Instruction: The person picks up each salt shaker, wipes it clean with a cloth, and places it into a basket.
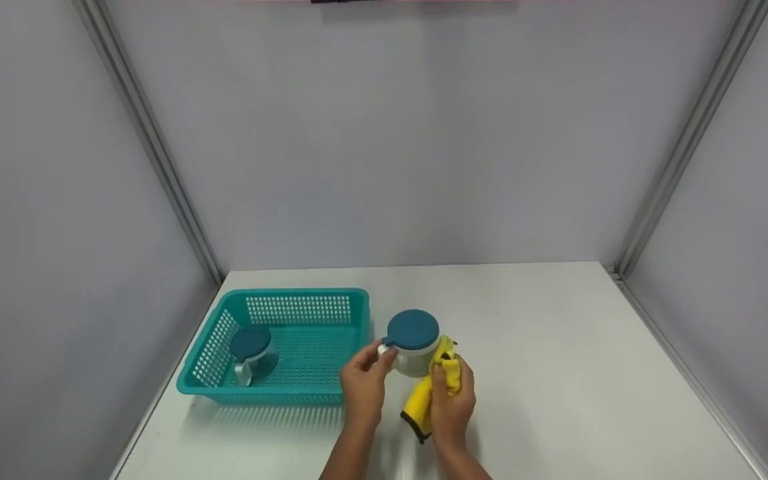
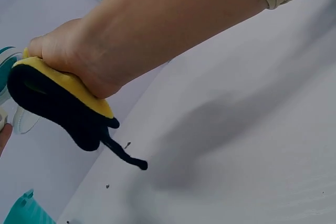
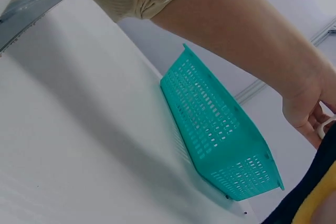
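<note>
My left hand (image 1: 363, 387) pinches the white handle of a clear jar (image 1: 415, 363) with a round blue lid, a seasoning jar by its look. The jar is upright, held above the white table. My right hand (image 1: 452, 407) grips a yellow cloth (image 1: 417, 405) with a dark edge and presses it against the jar's right side. In the left wrist view the cloth (image 2: 58, 93) hangs folded below the right hand (image 2: 68, 51), its dark side showing. The right wrist view shows the left hand (image 3: 310, 111) on the handle, while the jar's body is out of frame.
Left of the hands, a teal plastic basket (image 1: 271, 399) with perforated walls stands on the table (image 1: 557, 373). A second blue-lidded jar (image 1: 251, 343) is inside it, near its left wall. Grey panels (image 1: 411, 133) enclose the table at the back and both sides.
</note>
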Available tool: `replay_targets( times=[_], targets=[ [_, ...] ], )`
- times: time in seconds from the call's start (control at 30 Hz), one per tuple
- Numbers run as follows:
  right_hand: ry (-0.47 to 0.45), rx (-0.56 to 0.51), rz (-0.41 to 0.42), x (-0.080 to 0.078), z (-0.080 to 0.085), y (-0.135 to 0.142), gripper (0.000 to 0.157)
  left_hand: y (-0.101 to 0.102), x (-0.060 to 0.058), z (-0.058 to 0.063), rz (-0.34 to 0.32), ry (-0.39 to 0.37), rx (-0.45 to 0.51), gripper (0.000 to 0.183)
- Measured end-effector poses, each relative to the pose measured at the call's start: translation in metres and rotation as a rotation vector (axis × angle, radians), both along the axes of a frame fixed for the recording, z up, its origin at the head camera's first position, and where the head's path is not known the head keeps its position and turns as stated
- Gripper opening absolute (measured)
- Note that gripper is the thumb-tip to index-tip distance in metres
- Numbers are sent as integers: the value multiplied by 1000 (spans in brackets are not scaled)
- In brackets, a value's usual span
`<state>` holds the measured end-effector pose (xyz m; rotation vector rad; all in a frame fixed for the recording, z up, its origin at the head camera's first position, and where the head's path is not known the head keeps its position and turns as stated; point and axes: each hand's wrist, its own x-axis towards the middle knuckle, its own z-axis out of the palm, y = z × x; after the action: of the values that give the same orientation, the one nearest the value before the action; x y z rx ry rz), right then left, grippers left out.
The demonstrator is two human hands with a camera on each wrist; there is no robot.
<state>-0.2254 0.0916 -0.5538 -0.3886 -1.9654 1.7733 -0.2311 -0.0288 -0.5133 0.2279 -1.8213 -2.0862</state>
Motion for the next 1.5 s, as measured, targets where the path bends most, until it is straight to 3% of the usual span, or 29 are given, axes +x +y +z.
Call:
replay_targets(
  times=[0.23, 0.5, 0.7, 1.5],
  targets=[
    [188, 155, -38, 4, -8, 1, 39, -1, 1, -3, -15, -1, -18, 37],
    [391, 336, -36, 7, -20, 4, 43, 2, 2, -6, 7, -16, -32, 39],
    [483, 435, -22, 9, -25, 4, 49, 2, 2, -7, 24, -24, -8, 38],
    [746, 592, -4, -1, -22, -1, 48, -5, -3, -6, 47, -37, -43, 32]
  ],
)
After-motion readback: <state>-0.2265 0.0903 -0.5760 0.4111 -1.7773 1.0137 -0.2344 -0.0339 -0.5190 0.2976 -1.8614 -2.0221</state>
